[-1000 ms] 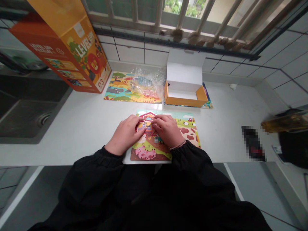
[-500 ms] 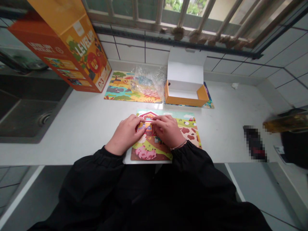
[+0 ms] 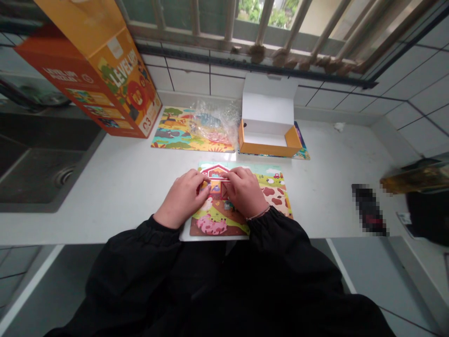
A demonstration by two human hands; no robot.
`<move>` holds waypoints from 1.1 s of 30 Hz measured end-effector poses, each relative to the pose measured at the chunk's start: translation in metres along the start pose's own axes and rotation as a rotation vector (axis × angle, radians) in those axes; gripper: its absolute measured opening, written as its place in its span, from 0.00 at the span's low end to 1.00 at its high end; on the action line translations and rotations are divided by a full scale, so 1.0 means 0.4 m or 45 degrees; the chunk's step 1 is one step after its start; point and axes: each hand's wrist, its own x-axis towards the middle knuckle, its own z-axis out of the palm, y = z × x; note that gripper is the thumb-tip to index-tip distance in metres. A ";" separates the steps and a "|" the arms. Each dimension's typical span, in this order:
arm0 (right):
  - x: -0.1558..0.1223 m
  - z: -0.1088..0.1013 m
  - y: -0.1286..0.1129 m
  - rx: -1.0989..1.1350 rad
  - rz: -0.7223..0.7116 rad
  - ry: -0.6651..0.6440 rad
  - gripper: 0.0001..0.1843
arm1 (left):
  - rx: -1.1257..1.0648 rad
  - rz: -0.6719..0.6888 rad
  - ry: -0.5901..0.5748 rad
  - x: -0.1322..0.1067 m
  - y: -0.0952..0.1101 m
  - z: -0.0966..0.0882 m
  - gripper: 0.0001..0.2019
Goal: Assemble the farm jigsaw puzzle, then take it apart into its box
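Observation:
A colourful farm jigsaw puzzle (image 3: 273, 187) with a red barn, a pink pig and a spotted cow lies on the white counter near its front edge. Both hands rest on its left half. My left hand (image 3: 184, 196) has its fingers curled, the tips pressing on a puzzle piece (image 3: 214, 183) under the barn. My right hand (image 3: 245, 189) is curled too, its fingertips meeting the left ones at the same piece. Black sleeves cover both arms.
Behind the puzzle lie a second puzzle board (image 3: 175, 133) under a clear plastic bag (image 3: 215, 122) and an open orange box (image 3: 268, 135) with a white lid. A tall orange puzzle carton (image 3: 94, 70) leans at the left, beside a sink (image 3: 38, 173). A dark pan (image 3: 426, 206) sits far right.
The hands stay on the same spot of the puzzle. The fingertips have shifted slightly at the piece under the barn. The view has dipped a little.

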 end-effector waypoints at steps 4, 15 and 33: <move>-0.010 0.017 -0.007 -0.050 -0.015 -0.034 0.22 | 0.067 -0.005 0.082 -0.003 0.015 0.011 0.10; -0.023 -0.004 -0.008 -0.278 0.127 -0.365 0.38 | 0.447 0.192 -0.127 -0.032 0.036 0.124 0.38; -0.161 -0.080 0.117 -0.470 0.430 -0.352 0.41 | 0.574 -0.027 -0.153 -0.049 0.106 0.110 0.34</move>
